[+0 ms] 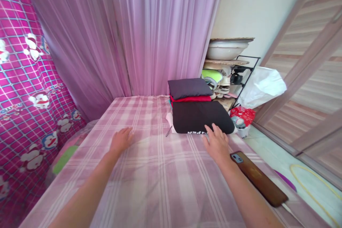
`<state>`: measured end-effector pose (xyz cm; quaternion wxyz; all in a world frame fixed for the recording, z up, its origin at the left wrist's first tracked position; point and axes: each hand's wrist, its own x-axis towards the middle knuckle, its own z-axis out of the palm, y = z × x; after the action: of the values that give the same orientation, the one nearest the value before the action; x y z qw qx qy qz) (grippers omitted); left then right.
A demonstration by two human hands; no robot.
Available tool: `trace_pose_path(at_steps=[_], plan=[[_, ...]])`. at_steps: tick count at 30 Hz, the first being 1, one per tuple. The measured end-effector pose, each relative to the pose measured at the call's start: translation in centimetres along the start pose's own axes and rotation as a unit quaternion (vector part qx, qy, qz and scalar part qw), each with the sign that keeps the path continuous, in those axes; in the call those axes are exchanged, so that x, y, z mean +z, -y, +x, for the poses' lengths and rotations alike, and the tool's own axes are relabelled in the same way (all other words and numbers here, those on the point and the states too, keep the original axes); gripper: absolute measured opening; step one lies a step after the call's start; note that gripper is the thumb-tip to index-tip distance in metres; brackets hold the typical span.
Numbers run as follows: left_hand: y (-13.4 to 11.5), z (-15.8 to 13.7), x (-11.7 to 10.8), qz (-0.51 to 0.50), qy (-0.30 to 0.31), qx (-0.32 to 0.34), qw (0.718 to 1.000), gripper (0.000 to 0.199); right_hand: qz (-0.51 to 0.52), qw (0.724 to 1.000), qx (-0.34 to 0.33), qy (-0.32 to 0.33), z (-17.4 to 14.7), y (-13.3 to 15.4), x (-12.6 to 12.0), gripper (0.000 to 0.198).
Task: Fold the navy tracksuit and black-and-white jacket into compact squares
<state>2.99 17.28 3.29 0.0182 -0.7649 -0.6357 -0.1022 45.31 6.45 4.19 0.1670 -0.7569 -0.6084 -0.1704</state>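
My left hand (122, 139) rests over the pink and white plaid cloth (149, 171), its fingers stretched forward and holding nothing. On the other side, my right hand (216, 142) has its fingers spread at the front edge of a folded black garment (200, 115) with white lettering. Its fingertips overlap the lettering; whether they touch the fabric, I cannot tell. Behind lies a folded dark grey garment (189, 88) on top of a red folded one (191, 98). A thin dark cord loop (169, 131) sticks out at the stack's left.
A brown-cased phone (259, 178) with a white cable lies right of my right forearm. Purple curtains (160, 32) hang behind. A black rack (247, 78) with shoes and a white basin (226, 50) stands back right, beside a white bag (264, 85). Pink patterned fabric (34, 89) hangs left.
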Motion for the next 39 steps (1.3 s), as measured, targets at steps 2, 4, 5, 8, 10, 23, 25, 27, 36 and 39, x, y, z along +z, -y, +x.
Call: trace_pose_path(at_steps=[2, 4, 5, 8, 10, 23, 25, 27, 36, 39], plan=[[0.5, 2.4, 0.2, 0.011, 0.035, -0.037, 0.999, 0.055, 0.009, 0.999, -0.040, -0.014, 1.5, 1.6, 0.2, 0.049], [0.8, 4.4, 0.6, 0.011, 0.047, -0.052, 0.997, 0.056, 0.008, 0.998, -0.061, -0.025, 2.8, 3.1, 0.6, 0.048], [0.8, 5.2, 0.8, 0.009, 0.046, -0.055, 0.997, 0.056, 0.006, 0.998, -0.058, -0.028, 3.4, 3.6, 1.0, 0.049], [1.2, 7.0, 1.8, 0.008, 0.063, -0.068, 0.996, 0.059, -0.005, 0.999, -0.028, -0.020, 5.0, 4.5, 2.0, 0.050], [1.8, 7.8, 2.4, 0.009, 0.076, -0.078, 0.994, 0.063, -0.014, 1.000, -0.026, -0.011, 5.8, 4.7, 2.8, 0.051], [2.8, 9.5, 3.1, 0.021, 0.050, -0.093, 0.994, 0.065, -0.012, 0.989, -0.066, -0.132, 6.3, 4.2, 6.6, 0.046], [2.3, 8.2, 2.5, 0.023, 0.015, -0.094, 0.995, 0.064, 0.007, 0.988, -0.075, -0.133, 5.5, 3.8, 6.2, 0.044], [1.9, 6.2, 1.9, 0.029, -0.009, -0.084, 0.996, 0.061, 0.033, 0.987, -0.077, -0.141, 4.0, 3.3, 5.9, 0.044], [-2.9, -6.8, 1.2, 0.015, 0.035, 0.006, 0.999, 0.054, 0.191, 0.967, -0.012, -0.167, -3.2, 1.5, 6.5, 0.041], [-4.2, -8.2, 1.2, 0.004, 0.067, 0.010, 0.998, 0.054, 0.296, 0.942, 0.061, -0.148, -3.3, 0.7, 6.3, 0.042]])
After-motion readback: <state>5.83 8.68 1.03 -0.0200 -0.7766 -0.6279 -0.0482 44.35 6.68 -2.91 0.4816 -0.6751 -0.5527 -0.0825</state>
